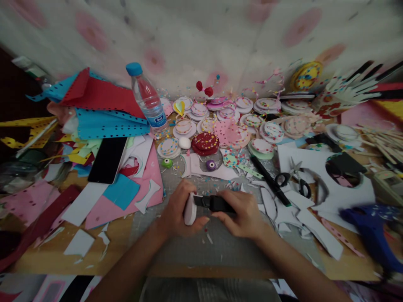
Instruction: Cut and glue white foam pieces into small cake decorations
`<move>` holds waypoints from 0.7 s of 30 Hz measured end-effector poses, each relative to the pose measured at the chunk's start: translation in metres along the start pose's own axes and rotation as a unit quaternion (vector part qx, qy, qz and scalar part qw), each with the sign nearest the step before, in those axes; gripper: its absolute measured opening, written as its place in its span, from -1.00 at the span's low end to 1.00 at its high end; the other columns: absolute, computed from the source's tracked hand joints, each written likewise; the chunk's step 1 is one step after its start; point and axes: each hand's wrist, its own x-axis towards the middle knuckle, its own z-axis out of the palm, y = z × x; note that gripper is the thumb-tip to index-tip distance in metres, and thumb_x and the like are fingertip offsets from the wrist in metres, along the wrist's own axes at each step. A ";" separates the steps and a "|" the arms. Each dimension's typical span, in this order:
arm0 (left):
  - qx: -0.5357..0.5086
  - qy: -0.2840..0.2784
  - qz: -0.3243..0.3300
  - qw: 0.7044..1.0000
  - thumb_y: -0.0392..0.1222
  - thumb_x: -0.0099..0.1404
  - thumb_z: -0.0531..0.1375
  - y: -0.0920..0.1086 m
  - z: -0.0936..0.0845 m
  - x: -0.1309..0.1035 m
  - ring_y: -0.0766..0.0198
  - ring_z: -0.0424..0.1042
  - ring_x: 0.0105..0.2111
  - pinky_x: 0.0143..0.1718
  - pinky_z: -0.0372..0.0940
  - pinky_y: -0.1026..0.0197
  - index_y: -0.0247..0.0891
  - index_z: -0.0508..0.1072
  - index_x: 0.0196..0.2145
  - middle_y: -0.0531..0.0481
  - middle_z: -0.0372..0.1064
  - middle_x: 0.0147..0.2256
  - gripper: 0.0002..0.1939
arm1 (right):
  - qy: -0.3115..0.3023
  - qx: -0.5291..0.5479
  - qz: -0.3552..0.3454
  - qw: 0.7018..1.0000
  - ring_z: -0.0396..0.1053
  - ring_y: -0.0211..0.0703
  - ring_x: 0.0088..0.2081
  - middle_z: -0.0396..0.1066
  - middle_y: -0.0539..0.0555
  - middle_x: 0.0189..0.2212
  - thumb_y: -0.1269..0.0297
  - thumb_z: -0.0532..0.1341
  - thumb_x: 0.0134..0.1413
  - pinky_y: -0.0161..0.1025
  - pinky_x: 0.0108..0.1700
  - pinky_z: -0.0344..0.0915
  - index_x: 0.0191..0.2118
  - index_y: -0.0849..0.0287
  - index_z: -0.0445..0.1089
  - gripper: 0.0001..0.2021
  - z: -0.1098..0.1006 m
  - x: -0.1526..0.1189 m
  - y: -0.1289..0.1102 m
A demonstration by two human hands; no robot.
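Observation:
My left hand [178, 209] grips a small white rounded foam piece [189, 209], held on edge just above the grey mat. My right hand [244, 212] is closed around a black knife-like cutter [214, 203], whose tip meets the top of the white piece. Both hands are close together at the front middle of the work surface. Small paper scraps lie on the mat under them.
A grey cutting mat [220, 247] covers the table front. Black scissors [297, 180] and a black pen [270, 181] lie to the right, a blue glue gun [374, 228] far right. A phone [107, 160], a water bottle [147, 98] and coloured sheets are left. Several decorated discs [205, 143] fill the back.

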 end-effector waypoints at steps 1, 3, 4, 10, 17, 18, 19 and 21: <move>-0.008 -0.007 -0.015 1.000 0.06 0.19 0.17 0.000 -0.001 -0.001 0.16 0.21 -0.35 -0.35 0.19 0.10 -0.19 0.19 -0.12 -0.01 0.14 -0.33 -0.60 | 0.016 -0.007 0.008 1.000 0.35 -0.18 -0.57 0.40 0.05 -0.58 -0.04 0.01 0.28 -0.30 -0.51 0.13 -0.28 0.21 0.33 -0.61 -0.001 0.000 0.002; -0.037 -0.027 -0.056 0.997 0.07 0.22 0.16 0.001 -0.002 -0.002 0.15 0.25 -0.31 -0.30 0.24 0.11 -0.20 0.19 -0.05 -0.05 0.18 -0.27 -0.56 | 0.046 -0.019 0.030 0.998 0.33 -0.19 -0.58 0.39 0.04 -0.58 -0.01 0.03 0.27 -0.30 -0.52 0.12 -0.26 0.21 0.32 -0.65 -0.003 0.000 0.005; -0.055 -0.039 -0.074 0.995 0.05 0.25 0.13 0.001 -0.003 -0.002 0.13 0.28 -0.27 -0.26 0.25 0.10 -0.20 0.19 -0.01 -0.07 0.21 -0.23 -0.57 | 0.059 -0.022 0.043 0.997 0.31 -0.20 -0.60 0.37 0.02 -0.58 0.01 0.04 0.26 -0.30 -0.53 0.11 -0.26 0.21 0.32 -0.66 -0.004 -0.001 0.007; -0.125 -0.029 -0.158 0.979 -0.05 0.42 -0.06 0.004 -0.007 0.003 0.07 0.29 0.04 0.11 0.11 0.05 -0.22 0.32 0.09 -0.15 0.31 0.02 -0.61 | 0.121 0.049 0.145 0.981 0.17 -0.25 -0.64 0.22 -0.09 -0.64 0.06 0.17 0.12 -0.30 -0.55 0.01 -0.32 0.14 0.33 -0.77 -0.004 -0.006 0.016; -0.181 0.069 -0.339 0.921 0.10 0.27 0.16 0.012 -0.012 0.008 0.17 0.39 -0.29 -0.34 0.26 0.25 -0.32 0.47 -0.13 -0.08 0.48 -0.25 -0.58 | 0.152 0.113 0.215 0.958 0.20 -0.22 -0.57 0.22 -0.07 -0.61 0.02 0.10 0.20 -0.31 -0.52 0.09 -0.32 0.14 0.32 -0.72 -0.009 -0.003 0.023; -0.190 0.082 -0.334 0.920 0.10 0.25 0.18 0.015 -0.012 0.007 0.18 0.40 -0.30 -0.35 0.26 0.26 -0.32 0.47 -0.13 -0.07 0.48 -0.26 -0.58 | 0.148 0.132 0.221 0.955 0.20 -0.23 -0.57 0.21 -0.07 -0.61 0.02 0.06 0.24 -0.31 -0.52 0.10 -0.33 0.15 0.31 -0.70 -0.009 -0.002 0.022; -0.204 0.097 -0.336 0.914 0.10 0.24 0.20 0.017 -0.013 0.005 0.19 0.40 -0.30 -0.36 0.27 0.27 -0.32 0.46 -0.14 -0.07 0.48 -0.25 -0.58 | 0.139 0.153 0.225 0.952 0.20 -0.24 -0.58 0.21 -0.07 -0.61 0.01 0.02 0.26 -0.32 -0.53 0.11 -0.34 0.15 0.31 -0.67 -0.010 0.000 0.021; -0.241 0.129 -0.353 0.895 0.09 0.20 0.23 0.023 -0.013 0.001 0.20 0.41 -0.31 -0.39 0.27 0.28 -0.31 0.42 -0.11 -0.08 0.47 -0.22 -0.56 | 0.109 0.199 0.230 0.947 0.18 -0.27 -0.61 0.24 -0.07 -0.60 -0.02 0.02 0.25 -0.33 -0.57 0.11 -0.33 0.16 0.32 -0.65 -0.009 0.004 0.014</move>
